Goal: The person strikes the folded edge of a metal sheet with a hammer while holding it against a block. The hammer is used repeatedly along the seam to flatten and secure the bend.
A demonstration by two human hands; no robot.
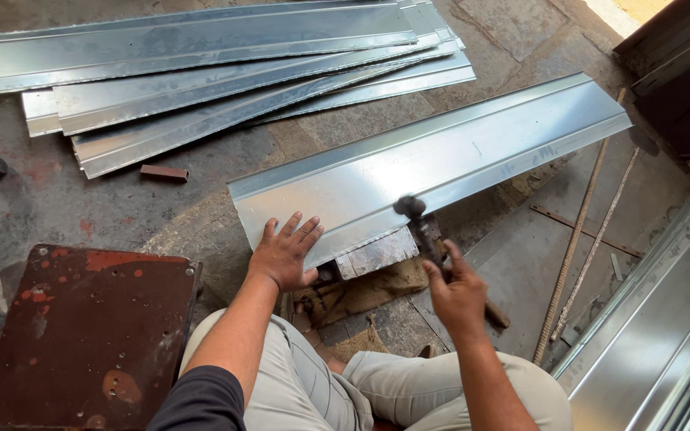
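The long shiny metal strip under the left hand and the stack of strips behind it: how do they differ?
The long shiny metal strip lies alone, pinned by the left hand; the stacked metal strips lie fanned, overlapping and untouched. Both are ribbed, silvery sheet.

Bright, even daylight, strongest toward 1 o'clock where a sunlit patch blows out; soft short shadows only. Glare streaks run along the galvanized sheet-metal panel [441,164] and the stacked metal panels [225,72] at 11 o'clock. The hammer [423,231] in the right hand [458,295] is motion-blurred, the rest sharp, with mild wide-angle bending at the edges.
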